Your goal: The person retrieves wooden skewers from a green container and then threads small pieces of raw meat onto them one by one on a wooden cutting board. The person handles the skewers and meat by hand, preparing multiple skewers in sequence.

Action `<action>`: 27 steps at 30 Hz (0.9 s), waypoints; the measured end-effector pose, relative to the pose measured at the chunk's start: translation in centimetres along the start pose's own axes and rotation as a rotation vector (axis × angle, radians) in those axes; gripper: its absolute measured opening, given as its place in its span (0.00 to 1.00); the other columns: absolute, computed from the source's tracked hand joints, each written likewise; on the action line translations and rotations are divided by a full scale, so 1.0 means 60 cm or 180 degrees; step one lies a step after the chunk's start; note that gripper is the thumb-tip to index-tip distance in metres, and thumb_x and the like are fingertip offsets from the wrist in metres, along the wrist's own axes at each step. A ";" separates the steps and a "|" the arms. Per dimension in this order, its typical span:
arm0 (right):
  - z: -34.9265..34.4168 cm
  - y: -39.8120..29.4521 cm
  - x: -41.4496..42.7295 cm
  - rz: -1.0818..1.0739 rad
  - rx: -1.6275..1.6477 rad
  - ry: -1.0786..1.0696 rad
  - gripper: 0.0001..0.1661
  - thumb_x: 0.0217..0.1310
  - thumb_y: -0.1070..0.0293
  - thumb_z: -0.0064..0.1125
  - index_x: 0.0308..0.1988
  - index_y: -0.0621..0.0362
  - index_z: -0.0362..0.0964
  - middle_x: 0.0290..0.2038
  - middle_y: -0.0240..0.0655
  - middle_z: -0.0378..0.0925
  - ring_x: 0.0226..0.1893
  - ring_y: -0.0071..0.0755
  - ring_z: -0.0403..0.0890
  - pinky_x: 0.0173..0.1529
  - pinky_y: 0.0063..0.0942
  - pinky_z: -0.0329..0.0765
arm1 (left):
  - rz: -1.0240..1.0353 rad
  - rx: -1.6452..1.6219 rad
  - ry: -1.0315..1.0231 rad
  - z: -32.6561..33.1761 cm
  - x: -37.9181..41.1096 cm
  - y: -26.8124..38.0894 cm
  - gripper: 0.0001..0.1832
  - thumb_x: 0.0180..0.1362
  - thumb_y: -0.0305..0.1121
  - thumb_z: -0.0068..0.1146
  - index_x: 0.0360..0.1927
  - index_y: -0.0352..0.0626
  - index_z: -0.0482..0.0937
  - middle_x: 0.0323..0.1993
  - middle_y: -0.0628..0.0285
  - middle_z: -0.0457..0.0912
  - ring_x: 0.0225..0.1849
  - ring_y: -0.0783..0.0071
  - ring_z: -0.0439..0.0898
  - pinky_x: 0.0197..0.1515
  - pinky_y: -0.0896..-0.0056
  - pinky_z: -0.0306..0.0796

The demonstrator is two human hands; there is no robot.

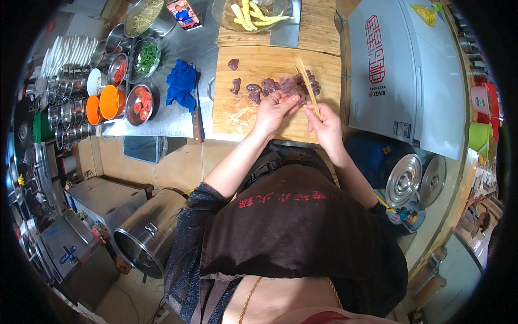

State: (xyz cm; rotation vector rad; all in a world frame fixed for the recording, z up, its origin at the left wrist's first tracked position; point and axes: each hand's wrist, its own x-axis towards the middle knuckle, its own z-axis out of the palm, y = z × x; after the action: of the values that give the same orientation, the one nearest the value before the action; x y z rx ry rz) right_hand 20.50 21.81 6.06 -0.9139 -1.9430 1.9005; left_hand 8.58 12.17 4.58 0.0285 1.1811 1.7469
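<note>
My left hand [275, 107] pinches a thin, dark red piece of organ meat [287, 85] above the wooden cutting board [267, 60]. In my right hand [327, 123] are thin bamboo sticks [311, 89], skewers by their look, pointing away from me. Their tips pass beside more dark meat [315, 83]; whether any stick pierces it cannot be made out. Left of my fingers lie several meat pieces [255, 92] in a row. Two smaller bits, one upper [233, 64] and one lower [236, 86], sit farther left. Pale scraps [238, 118] are smeared near the board's front.
A cleaver [285, 34] and a bowl of pale peppers [247, 18] rest on a second board behind. Leftward are a wooden-handled knife [197, 123], blue cloth [181, 83], tomato bowl [139, 105], scallion bowl [146, 57] and phone [184, 14]. A white refrigerator [398, 73] stands right.
</note>
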 end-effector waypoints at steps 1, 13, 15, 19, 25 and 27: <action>-0.008 0.000 0.008 0.0025 -0.0261 0.0111 0.07 0.58 0.73 0.52 0.38 0.62 0.70 0.17 0.25 0.68 0.15 0.14 0.66 0.20 0.14 0.64 | -0.0002 -0.0074 -0.0025 0.001 0.001 0.000 0.12 0.56 0.31 0.53 0.42 0.37 0.71 0.36 0.63 0.77 0.37 0.80 0.76 0.39 0.84 0.71; -0.065 0.081 0.083 -0.1157 -0.1665 0.0939 0.12 0.60 0.65 0.49 0.42 0.56 0.73 0.20 0.33 0.68 0.21 0.22 0.69 0.29 0.20 0.67 | 0.1717 0.3287 0.1539 -0.142 0.040 0.068 0.07 0.52 0.31 0.56 0.32 0.40 0.78 0.26 0.63 0.79 0.27 0.76 0.75 0.32 0.77 0.69; -0.066 0.054 0.060 -0.0837 -0.0963 0.0803 0.14 0.60 0.66 0.48 0.45 0.57 0.71 0.20 0.31 0.68 0.21 0.18 0.66 0.28 0.17 0.66 | 0.1665 0.3887 0.1315 -0.126 0.040 0.080 0.07 0.52 0.32 0.55 0.33 0.41 0.79 0.28 0.59 0.79 0.29 0.69 0.78 0.34 0.72 0.70; -0.053 0.014 0.018 0.0103 0.0237 0.0193 0.19 0.62 0.67 0.45 0.52 0.60 0.62 0.17 0.28 0.67 0.13 0.12 0.58 0.18 0.12 0.57 | 0.2391 0.5100 0.0150 -0.081 0.069 0.060 0.10 0.45 0.28 0.54 0.33 0.45 0.79 0.32 0.58 0.78 0.39 0.61 0.75 0.42 0.65 0.69; -0.048 -0.012 -0.025 0.0247 0.0507 0.0213 0.08 0.59 0.72 0.48 0.37 0.60 0.58 0.16 0.27 0.65 0.11 0.11 0.58 0.13 0.13 0.54 | 0.1695 0.6611 0.0070 -0.075 0.110 0.047 0.11 0.43 0.28 0.51 0.34 0.46 0.75 0.34 0.59 0.77 0.40 0.60 0.74 0.43 0.63 0.69; -0.053 -0.005 -0.033 0.0346 0.0667 0.0251 0.08 0.59 0.72 0.49 0.33 0.58 0.57 0.16 0.26 0.63 0.11 0.11 0.56 0.13 0.13 0.53 | 0.1635 0.6285 0.0346 -0.094 0.116 0.072 0.11 0.45 0.29 0.51 0.35 0.45 0.76 0.33 0.57 0.77 0.37 0.59 0.76 0.39 0.62 0.70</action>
State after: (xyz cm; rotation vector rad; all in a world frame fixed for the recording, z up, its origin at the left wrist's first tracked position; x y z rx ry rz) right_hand 23.85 23.17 7.15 -1.0323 -1.6431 2.0482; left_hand -0.81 13.15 1.44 1.4576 2.6089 0.2433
